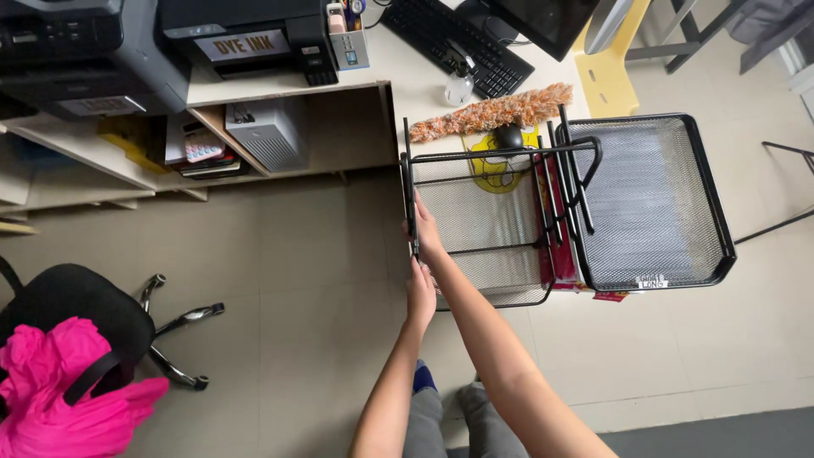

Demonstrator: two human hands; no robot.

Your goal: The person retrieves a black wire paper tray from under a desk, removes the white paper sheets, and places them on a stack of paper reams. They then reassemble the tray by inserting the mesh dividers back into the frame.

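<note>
A view from above looks down on two bare arms reaching up from the bottom centre of the frame toward a black wire-mesh tray rack [475,216] at the middle of the frame. The right hand [426,233] is closed around the rack's thin black upright bar on its left edge, fingers wrapped over the metal. The left hand [420,293] sits directly below it in the frame, touching the same left edge near the rack's lower corner; its fingers curl toward the frame, though how tightly they close cannot be seen. The rack extends to the right of both hands. A wider black mesh tray [649,199] juts out from its right side, toward the right of the frame. Just above the rack lies an orange fluffy duster [492,112] on a pale desk [407,72], with a black keyboard [458,38] above that. At the upper left stand two printers [127,42] on shelving. At the lower left, a black office chair [80,309] carries a bright pink cloth [59,394].
</note>
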